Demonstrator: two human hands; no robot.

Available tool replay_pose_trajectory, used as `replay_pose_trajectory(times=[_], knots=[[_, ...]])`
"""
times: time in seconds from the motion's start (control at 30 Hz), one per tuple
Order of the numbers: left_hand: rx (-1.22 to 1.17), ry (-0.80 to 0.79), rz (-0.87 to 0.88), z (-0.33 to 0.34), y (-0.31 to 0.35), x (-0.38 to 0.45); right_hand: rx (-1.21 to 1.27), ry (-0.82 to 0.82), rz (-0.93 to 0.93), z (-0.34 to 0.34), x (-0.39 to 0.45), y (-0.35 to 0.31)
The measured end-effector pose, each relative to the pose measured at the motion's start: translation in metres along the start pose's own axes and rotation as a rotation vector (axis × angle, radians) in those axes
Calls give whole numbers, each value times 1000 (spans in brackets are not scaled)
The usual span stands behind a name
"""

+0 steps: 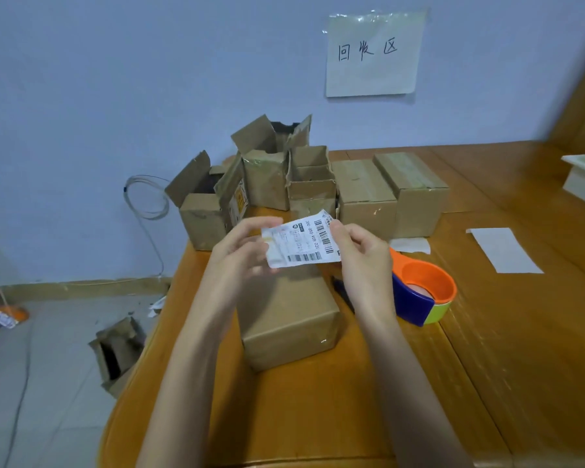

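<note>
L hand (242,251) & R hand (362,256) both pinch shipping label (301,243), held above closed box (287,319) mid bench (318,417); open boxes (284,170) at far edge, contents not visible

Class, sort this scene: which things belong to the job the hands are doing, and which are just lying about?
Job in hand:
- shipping label, pinched by the left hand and right hand
- closed box beneath it

Lying about:
- tape dispenser
- open boxes at the back
- white sheet
- wall sign
- box on the floor
</note>
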State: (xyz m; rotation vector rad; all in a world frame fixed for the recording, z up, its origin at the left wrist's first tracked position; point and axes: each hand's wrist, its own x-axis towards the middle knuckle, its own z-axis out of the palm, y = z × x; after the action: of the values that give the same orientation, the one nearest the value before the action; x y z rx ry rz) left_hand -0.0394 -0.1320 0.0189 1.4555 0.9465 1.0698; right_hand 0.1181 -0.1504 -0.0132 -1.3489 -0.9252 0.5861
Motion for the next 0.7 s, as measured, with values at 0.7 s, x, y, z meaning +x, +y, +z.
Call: replay_pose_trajectory(times=[0.7], knots=[[410,304,-29,6,-23,-35,-440,-450,-248,39,55,-8]])
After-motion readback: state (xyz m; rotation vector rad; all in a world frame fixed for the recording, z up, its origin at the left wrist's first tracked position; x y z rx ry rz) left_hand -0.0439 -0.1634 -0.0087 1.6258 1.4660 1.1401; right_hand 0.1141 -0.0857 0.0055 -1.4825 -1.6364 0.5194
